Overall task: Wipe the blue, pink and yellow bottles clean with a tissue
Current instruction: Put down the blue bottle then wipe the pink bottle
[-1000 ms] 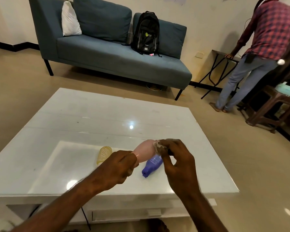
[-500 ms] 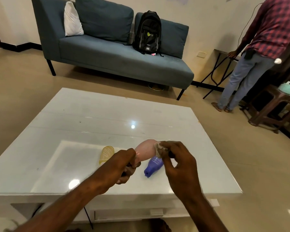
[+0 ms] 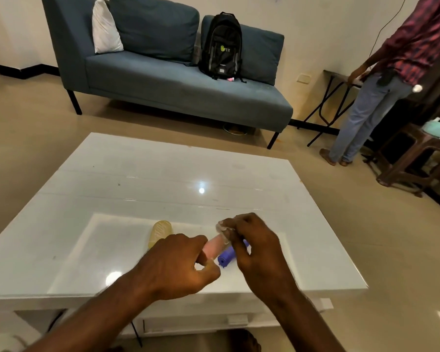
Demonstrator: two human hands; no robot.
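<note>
Wiping of pink bottle (image 3: pixel 215 247) in hand, judging by the pose: left hand (image 3: pixel 174 265) curled in a closed grip round its near end, holding it clear of the table (image 3: pixel 137 179); right hand (image 3: pixel 254 243) pinching a small wad of tissue (image 3: pixel 221 227) against its far end. Blue bottle (image 3: pixel 228 257) lying on the table just below and right of the left grip, partly hidden under the right hand. Yellow bottle (image 3: pixel 160 232) lying just beyond the left grip, on its far left side, untouched. Next, probably: drawing the tissue down the pink body toward the left grip, turning the bottle to reach all round, light pressure so the tissue does not tear; then setting it down and taking up the blue or yellow one. Impossible to tell which of these are already clean
</note>
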